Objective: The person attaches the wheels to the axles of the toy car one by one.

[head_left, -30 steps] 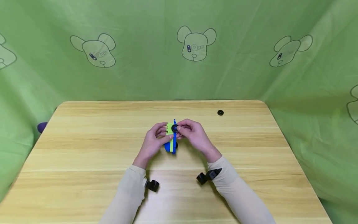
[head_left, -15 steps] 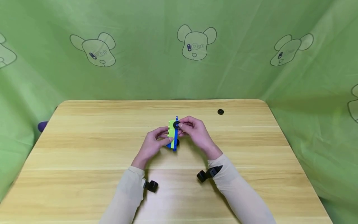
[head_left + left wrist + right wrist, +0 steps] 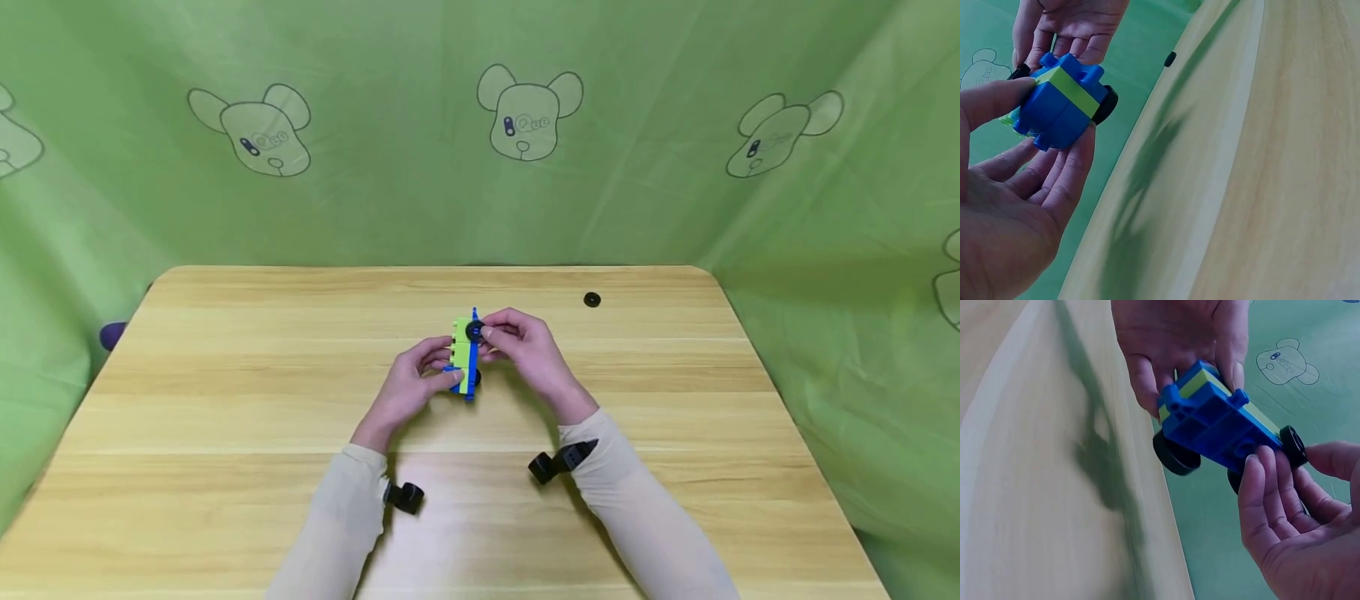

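A toy car point(image 3: 461, 354) of lime-green and blue building blocks is held above the table, tipped on its side. My left hand point(image 3: 408, 383) grips its rear end, thumb on one side and fingers on the other, as the left wrist view shows with the blue end block point(image 3: 1060, 115). At the car's far end, my right hand point(image 3: 532, 354) pinches a black wheel point(image 3: 1293, 445) at the car's side, its other fingers under the blue base point(image 3: 1222, 428). Another black wheel point(image 3: 1177, 453) sits on the opposite side; a third is partly hidden behind the right fingers.
One loose black wheel point(image 3: 592, 299) lies on the wooden table point(image 3: 225, 392) toward the back right. A green curtain point(image 3: 405, 192) with bear-head drawings hangs behind and beside the table. Something purple point(image 3: 112, 336) shows past the left edge.
Both hands and the toy car have shifted slightly away from the body and a little to the right. The right fingers stay at the same wheel; the loose wheel lies still.
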The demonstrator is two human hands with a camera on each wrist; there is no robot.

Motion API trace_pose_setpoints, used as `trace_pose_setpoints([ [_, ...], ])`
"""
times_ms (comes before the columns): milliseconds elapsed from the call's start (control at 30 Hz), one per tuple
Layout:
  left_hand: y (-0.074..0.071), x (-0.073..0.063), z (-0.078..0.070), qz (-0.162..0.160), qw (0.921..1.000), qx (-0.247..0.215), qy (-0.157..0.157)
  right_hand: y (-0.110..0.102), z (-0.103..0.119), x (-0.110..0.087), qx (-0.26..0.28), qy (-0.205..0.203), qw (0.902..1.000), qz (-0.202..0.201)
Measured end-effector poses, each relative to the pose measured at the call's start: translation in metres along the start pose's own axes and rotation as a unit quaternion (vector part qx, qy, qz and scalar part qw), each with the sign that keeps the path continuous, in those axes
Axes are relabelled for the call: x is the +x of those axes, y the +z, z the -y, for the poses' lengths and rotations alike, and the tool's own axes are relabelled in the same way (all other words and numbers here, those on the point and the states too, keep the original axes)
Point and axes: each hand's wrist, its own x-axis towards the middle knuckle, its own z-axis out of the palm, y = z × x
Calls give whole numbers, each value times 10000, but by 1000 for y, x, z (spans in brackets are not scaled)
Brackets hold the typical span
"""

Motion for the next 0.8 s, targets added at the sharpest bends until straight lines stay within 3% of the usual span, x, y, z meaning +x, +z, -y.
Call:
trace_pose_setpoints([
  [267, -3, -2, 7, -214, 9997, -28, 120, -7, 3, -2, -445, 47, 9988, 185],
  [467, -4, -1, 8, -323, 9994, -132, 54, -28, 6, -6, -1237, -34, 9920, 237],
  [633, -5, 0, 9, -324, 9991, -257, 4, -53, 8, -9, -2242, -210, 9743, 92],
  [800, -7, 0, 8, -356, 9991, -239, -26, -83, 7, -11, -3172, -373, 9472, -265],
])
